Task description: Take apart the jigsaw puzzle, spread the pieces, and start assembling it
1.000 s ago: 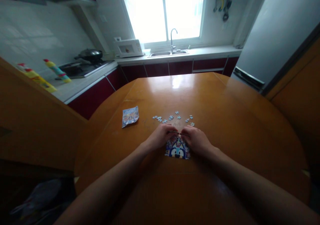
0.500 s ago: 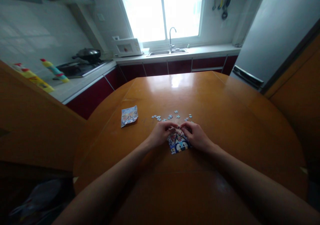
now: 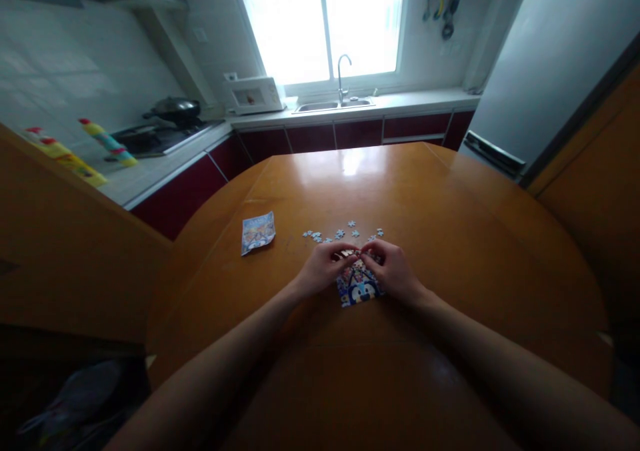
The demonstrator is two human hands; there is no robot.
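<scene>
on glossy wooden table (image 3: 450, 237), hands (image 3: 323, 269) pinch flat jigsaw (image 3: 359, 289).

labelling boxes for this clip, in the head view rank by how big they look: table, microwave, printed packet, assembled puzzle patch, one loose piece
1. table
2. microwave, though it stands far back
3. printed packet and assembled puzzle patch: alike, and the patch is partly covered
4. loose piece

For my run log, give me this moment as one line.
puzzle: partly assembled, on table | left hand: at its far edge | right hand: same | loose pieces: beyond hands
</scene>
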